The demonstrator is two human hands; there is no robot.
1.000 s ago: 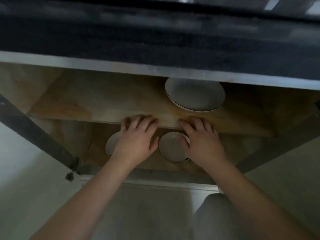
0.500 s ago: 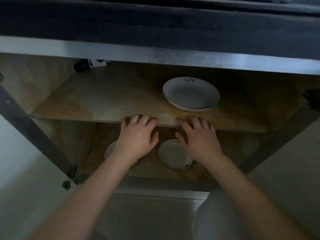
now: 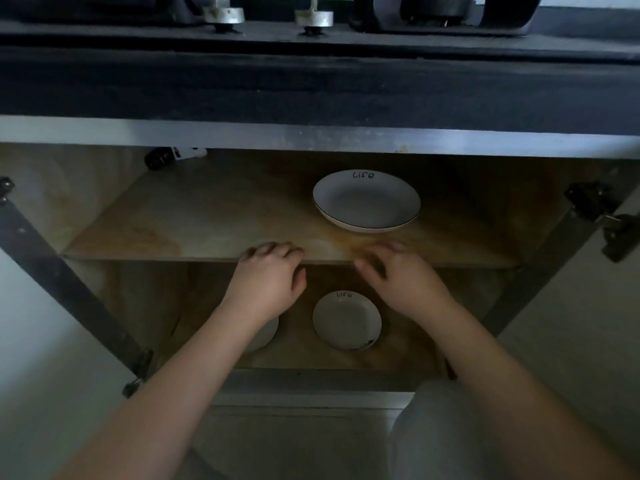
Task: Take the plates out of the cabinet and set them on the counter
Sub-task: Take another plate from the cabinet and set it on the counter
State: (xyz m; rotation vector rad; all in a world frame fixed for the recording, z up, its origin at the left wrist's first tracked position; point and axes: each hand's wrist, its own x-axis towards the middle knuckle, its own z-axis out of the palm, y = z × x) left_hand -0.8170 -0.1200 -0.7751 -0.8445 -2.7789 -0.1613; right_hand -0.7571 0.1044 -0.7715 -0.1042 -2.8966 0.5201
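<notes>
Resting loose-fingered and holding nothing on the shelf (image 3: 173, 233) edge, left hand (image 3: 268, 277) hides most of one lower plate (image 3: 265, 336), right hand (image 3: 398, 277) blurs, two plates (image 3: 366, 200) (image 3: 346, 320) show.

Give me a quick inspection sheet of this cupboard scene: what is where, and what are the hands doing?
Surface: dark counter above the open cabinet; no plate on it.
Job's things: large plate on the upper shelf; small plate on the bottom shelf; another plate partly hidden under the left forearm.
Clutter: small dark-and-white object at the upper shelf's back left.
Hands: left hand and right hand rest on the upper shelf's front edge, holding nothing.
Cables: nothing seen.
Surroundings: cabinet doors open, hinge visible; stove legs on the counter.
</notes>
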